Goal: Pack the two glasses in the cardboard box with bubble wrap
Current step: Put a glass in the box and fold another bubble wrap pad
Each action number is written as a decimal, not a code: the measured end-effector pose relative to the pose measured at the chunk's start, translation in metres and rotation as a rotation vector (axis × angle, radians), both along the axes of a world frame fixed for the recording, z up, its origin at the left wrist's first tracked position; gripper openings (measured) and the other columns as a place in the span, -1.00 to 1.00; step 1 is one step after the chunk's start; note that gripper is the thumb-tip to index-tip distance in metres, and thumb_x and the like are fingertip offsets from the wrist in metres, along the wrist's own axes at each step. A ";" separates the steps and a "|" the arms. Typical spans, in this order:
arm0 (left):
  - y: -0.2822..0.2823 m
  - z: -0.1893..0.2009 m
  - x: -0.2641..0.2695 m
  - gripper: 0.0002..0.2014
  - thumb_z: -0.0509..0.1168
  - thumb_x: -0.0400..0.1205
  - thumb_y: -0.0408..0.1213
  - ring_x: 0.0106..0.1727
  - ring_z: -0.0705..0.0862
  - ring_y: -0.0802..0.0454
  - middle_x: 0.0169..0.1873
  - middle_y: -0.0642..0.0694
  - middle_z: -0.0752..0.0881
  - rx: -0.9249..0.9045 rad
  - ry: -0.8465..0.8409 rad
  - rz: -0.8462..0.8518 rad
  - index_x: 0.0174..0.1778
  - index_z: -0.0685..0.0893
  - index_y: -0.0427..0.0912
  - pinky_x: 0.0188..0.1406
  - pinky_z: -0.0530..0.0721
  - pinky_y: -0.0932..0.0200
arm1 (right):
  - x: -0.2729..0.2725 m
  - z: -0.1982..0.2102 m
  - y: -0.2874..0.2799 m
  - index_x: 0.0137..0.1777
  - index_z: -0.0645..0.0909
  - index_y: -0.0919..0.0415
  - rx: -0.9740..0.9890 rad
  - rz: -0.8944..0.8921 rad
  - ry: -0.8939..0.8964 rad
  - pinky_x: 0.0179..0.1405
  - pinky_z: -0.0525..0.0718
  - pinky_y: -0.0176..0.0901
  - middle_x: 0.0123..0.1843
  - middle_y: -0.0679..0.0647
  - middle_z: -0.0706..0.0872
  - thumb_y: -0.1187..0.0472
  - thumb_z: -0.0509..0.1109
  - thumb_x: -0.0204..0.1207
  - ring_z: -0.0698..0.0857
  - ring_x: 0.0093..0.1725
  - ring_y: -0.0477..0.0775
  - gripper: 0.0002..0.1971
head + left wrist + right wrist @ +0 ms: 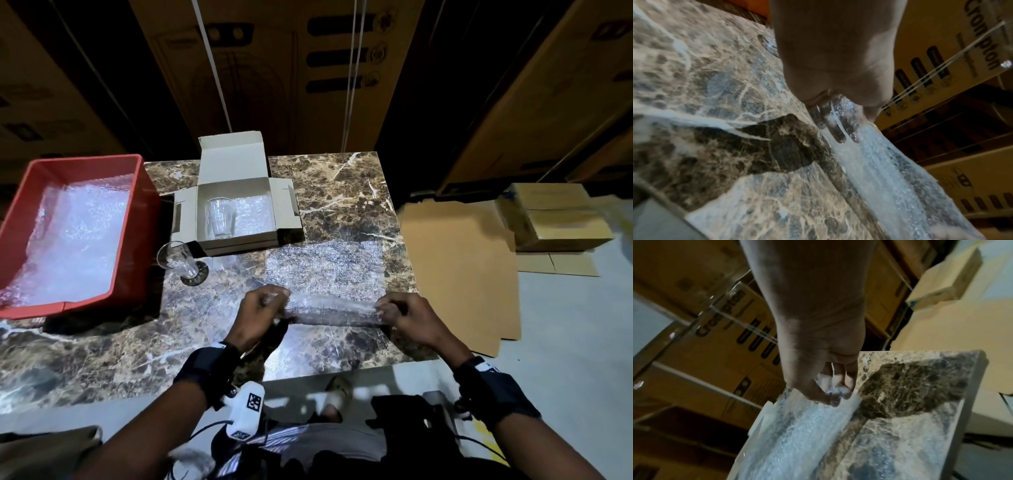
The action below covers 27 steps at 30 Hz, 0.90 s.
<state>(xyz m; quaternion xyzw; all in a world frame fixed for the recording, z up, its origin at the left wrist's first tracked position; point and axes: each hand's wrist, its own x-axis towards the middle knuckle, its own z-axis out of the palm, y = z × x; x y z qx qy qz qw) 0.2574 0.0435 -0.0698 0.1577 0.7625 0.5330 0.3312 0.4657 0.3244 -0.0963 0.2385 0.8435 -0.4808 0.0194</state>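
Note:
A sheet of bubble wrap (327, 270) lies on the marble table (102, 346), its near edge rolled up. My left hand (262, 310) pinches the roll's left end and my right hand (400, 313) pinches its right end. In the left wrist view the left fingers (838, 129) show through the bubble wrap (890, 170); in the right wrist view the right fingertips (835, 395) curl round the bubble wrap (801, 426). A white cardboard box (236, 202) stands open at the back, with one clear glass (222, 217) and some bubble wrap inside. A second glass (178, 262) stands on the table left of the box.
A red bin (20, 308) with bubble wrap sheets overhangs the table's left side. Flat brown cardboard (459, 267) and a closed carton (551, 216) lie on the floor to the right. Large cartons (291, 68) stand behind the table.

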 end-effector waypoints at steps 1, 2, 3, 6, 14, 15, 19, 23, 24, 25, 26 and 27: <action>0.001 0.006 0.002 -0.83 0.43 0.71 -0.22 -0.16 0.81 0.15 -0.11 -0.10 0.83 0.028 -0.039 0.030 0.06 0.79 -0.27 -0.08 0.66 0.24 | -0.001 0.001 0.002 0.06 0.84 0.04 -0.064 -0.068 0.032 -0.12 0.65 -0.30 -0.03 -0.09 0.86 0.25 0.54 0.61 0.79 -0.03 -0.09 -0.88; 0.003 0.013 0.005 -0.80 0.44 0.69 -0.26 -0.15 0.81 0.21 -0.05 -0.08 0.82 0.061 -0.074 0.036 0.11 0.77 -0.34 -0.14 0.66 0.37 | -0.002 0.003 0.001 0.05 0.85 0.06 -0.120 -0.137 0.058 -0.15 0.65 -0.29 -0.04 -0.08 0.86 0.24 0.53 0.63 0.80 -0.06 -0.08 -0.90; 0.004 0.020 0.008 -0.78 0.44 0.67 -0.34 -0.15 0.81 0.25 -0.02 -0.06 0.79 0.091 -0.113 0.026 0.17 0.72 -0.38 -0.21 0.67 0.46 | -0.004 0.007 0.000 0.02 0.85 0.10 -0.170 -0.194 0.091 -0.19 0.65 -0.30 -0.08 -0.08 0.87 0.25 0.50 0.65 0.79 -0.12 -0.09 -0.91; 0.007 0.029 0.009 -0.61 0.46 0.59 -0.61 -0.17 0.86 0.17 0.06 -0.25 0.74 0.149 -0.253 0.000 0.33 0.62 -0.38 -0.27 0.75 0.40 | -0.012 0.018 -0.005 -0.14 0.79 0.20 -0.265 -0.319 0.173 -0.27 0.66 -0.39 -0.24 -0.13 0.83 0.33 0.43 0.69 0.76 -0.26 -0.16 -0.82; 0.013 -0.010 -0.028 -0.81 0.56 0.58 -0.43 -0.04 0.85 -0.20 -0.09 -0.29 0.87 0.024 -0.142 0.102 0.03 0.78 -0.45 -0.03 0.79 -0.01 | -0.049 -0.004 0.018 0.28 0.79 0.15 -0.224 -0.446 0.215 0.02 0.65 -0.29 0.34 -0.06 0.73 0.14 0.42 0.72 0.73 0.14 -0.13 -0.77; 0.015 -0.011 -0.031 -0.88 0.52 0.62 -0.43 -0.12 0.84 -0.09 -0.15 -0.22 0.88 0.017 -0.109 0.132 -0.01 0.80 -0.43 -0.11 0.74 0.08 | -0.054 -0.006 0.020 0.25 0.79 0.13 -0.228 -0.467 0.203 -0.03 0.63 -0.28 0.22 -0.05 0.76 0.11 0.40 0.73 0.71 0.05 -0.13 -0.78; 0.026 -0.016 -0.042 -0.95 0.42 0.68 -0.53 -0.27 0.80 0.08 -0.22 -0.14 0.81 0.006 -0.086 0.187 0.00 0.77 -0.37 -0.28 0.70 0.24 | -0.072 -0.020 0.028 0.25 0.77 0.13 -0.259 -0.537 0.143 0.07 0.61 -0.09 0.14 0.02 0.77 0.09 0.36 0.75 0.67 0.06 0.04 -0.77; 0.028 -0.029 -0.055 -0.91 0.51 0.62 -0.44 -0.08 0.82 -0.17 -0.08 -0.23 0.84 -0.049 -0.040 0.200 0.02 0.80 -0.29 -0.09 0.78 0.05 | -0.087 -0.026 0.037 0.23 0.78 0.11 -0.215 -0.569 0.103 -0.08 0.59 -0.13 0.06 -0.04 0.76 0.20 0.37 0.72 0.64 -0.14 -0.08 -0.80; 0.028 -0.030 -0.056 -0.90 0.53 0.62 -0.42 -0.05 0.82 -0.17 -0.07 -0.22 0.85 -0.063 -0.015 0.193 0.03 0.80 -0.27 -0.05 0.78 0.04 | -0.090 -0.027 0.038 0.22 0.78 0.11 -0.195 -0.580 0.097 -0.07 0.60 -0.14 0.09 -0.03 0.77 0.20 0.39 0.70 0.66 -0.13 -0.07 -0.82; 0.028 -0.030 -0.057 -0.89 0.53 0.62 -0.42 -0.08 0.82 -0.09 -0.09 -0.20 0.84 -0.078 0.007 0.181 0.03 0.80 -0.27 -0.09 0.78 0.13 | -0.092 -0.027 0.039 0.20 0.78 0.11 -0.182 -0.591 0.098 -0.04 0.62 -0.14 0.12 -0.02 0.78 0.19 0.42 0.69 0.69 -0.09 -0.05 -0.83; 0.027 -0.031 -0.059 -0.89 0.51 0.63 -0.45 -0.19 0.81 0.07 -0.12 -0.18 0.82 -0.091 0.023 0.173 0.04 0.78 -0.28 -0.21 0.74 0.28 | -0.096 -0.026 0.038 0.19 0.77 0.12 -0.174 -0.602 0.103 -0.02 0.62 -0.18 0.12 -0.02 0.78 0.20 0.45 0.67 0.71 -0.04 -0.04 -0.84; 0.027 -0.031 -0.059 -0.87 0.49 0.63 -0.48 -0.32 0.77 0.23 -0.16 -0.17 0.78 -0.111 0.033 0.162 0.06 0.75 -0.27 -0.35 0.69 0.38 | -0.098 -0.025 0.037 0.19 0.77 0.14 -0.151 -0.605 0.104 -0.04 0.62 -0.23 0.09 -0.03 0.79 0.20 0.48 0.66 0.73 -0.02 -0.04 -0.85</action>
